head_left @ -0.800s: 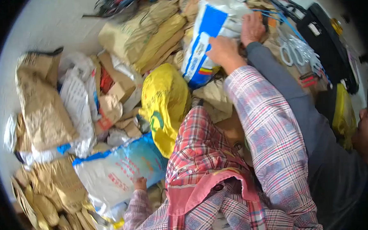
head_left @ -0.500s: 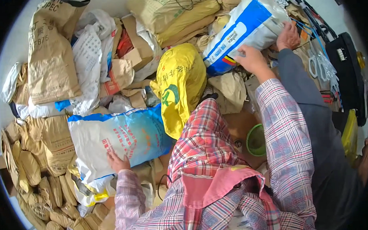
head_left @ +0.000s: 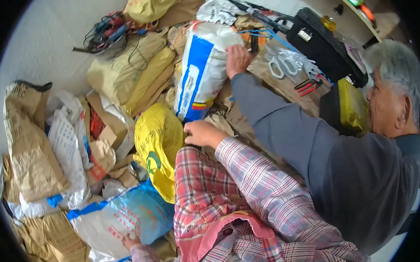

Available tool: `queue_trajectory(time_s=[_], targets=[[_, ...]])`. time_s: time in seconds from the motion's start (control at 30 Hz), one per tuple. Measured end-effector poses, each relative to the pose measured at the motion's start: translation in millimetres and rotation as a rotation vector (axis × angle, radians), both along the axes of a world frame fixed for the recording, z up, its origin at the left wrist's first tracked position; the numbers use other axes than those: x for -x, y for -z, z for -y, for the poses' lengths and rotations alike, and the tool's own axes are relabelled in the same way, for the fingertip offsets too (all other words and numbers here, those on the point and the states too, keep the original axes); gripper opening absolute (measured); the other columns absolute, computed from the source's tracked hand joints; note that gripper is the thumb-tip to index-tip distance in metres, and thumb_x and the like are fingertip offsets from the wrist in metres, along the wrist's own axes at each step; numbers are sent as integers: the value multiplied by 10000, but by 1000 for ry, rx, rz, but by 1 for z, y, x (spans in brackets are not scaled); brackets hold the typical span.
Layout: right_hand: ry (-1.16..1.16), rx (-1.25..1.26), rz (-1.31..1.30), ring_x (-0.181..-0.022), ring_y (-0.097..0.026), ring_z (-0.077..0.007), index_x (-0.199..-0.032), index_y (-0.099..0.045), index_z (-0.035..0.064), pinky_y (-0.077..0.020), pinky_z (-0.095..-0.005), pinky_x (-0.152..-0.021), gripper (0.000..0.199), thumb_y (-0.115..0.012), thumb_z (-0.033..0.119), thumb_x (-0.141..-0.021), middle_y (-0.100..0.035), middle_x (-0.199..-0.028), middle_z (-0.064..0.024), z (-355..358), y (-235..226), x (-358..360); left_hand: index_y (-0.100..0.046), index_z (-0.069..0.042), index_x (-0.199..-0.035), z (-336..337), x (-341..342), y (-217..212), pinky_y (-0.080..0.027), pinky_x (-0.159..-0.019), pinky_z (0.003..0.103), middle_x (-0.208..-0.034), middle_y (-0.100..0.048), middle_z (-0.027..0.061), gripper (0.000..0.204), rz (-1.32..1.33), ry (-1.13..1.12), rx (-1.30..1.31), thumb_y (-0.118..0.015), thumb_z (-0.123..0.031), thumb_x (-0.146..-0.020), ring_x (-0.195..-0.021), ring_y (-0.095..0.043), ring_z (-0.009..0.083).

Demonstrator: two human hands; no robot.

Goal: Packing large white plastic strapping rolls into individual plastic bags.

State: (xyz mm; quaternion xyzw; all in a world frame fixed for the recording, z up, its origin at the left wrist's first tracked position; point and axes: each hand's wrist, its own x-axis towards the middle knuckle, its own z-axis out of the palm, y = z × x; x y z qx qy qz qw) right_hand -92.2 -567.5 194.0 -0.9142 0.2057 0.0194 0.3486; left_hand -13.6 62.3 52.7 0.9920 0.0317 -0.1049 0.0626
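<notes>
Our left hand (head_left: 129, 241) lies on the near side of a broad white-and-blue plastic sack with red print (head_left: 129, 216), its fingers loosely apart on the surface. Our right hand (head_left: 201, 132) has its fingers bent, just beside the lower end of a long white-and-blue plastic bag with a small yellow-and-red stripe (head_left: 200, 66); we cannot tell whether it touches the bag or holds anything. That bag lies ahead of us, and a co-worker's hand (head_left: 238, 59), at the end of a dark grey sleeve (head_left: 279, 104), rests against its right side near the top.

Between the sack and the bag we have a crumpled yellow plastic bag with a green mark (head_left: 159, 140), close to our red plaid clothing (head_left: 202, 171). Farther left are a crumpled white sack (head_left: 67, 142) and a tall brown paper sack (head_left: 35, 148). To the right lie white looped handles (head_left: 276, 68), a red-handled tool (head_left: 306, 86) and a black case (head_left: 326, 46).
</notes>
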Motion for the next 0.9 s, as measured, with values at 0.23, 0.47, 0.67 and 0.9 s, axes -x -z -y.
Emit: queue_trajectory(time_s=[0.23,0.47,0.67,0.9], targets=[[-19,-36,-22,-910,-638,-349,-1059,-629,52,-497,-442,-772,416,-693,323,-751,-669,-949,-177,10,-24,-2,-678,-60,-1074,60,-37,7,-415,-1013,436,-1162,-584,231,409,-118,5,4,-738,-269,-728,-1139,-535,365],[87,163,148,-889,-645,-341,-985,-648,69,-500,-443,-747,341,-682,296,-732,-673,-923,-153,56,-126,-71,-625,-36,-1194,194,-70,23,-426,-1008,401,-1209,-607,207,506,-407,255,300,-737,-278,-765,-1152,-561,320],[240,513,87,-836,-681,-337,-890,-717,55,-541,-440,-726,257,-649,236,-720,-693,-889,-177,200,-187,-102,-614,-15,-1195,296,-110,41,-461,-962,368,-1136,-653,158,473,-467,537,683,-728,-241,-795,-1091,-611,261],[486,547,-549,-796,-672,-328,-915,-714,-3,-524,-437,-677,340,-735,279,-726,-700,-902,-175,334,-152,55,-607,16,-1160,465,-107,-74,-495,-885,303,-1073,-667,107,313,-738,635,912,-654,-91,-870,-978,-632,178]])
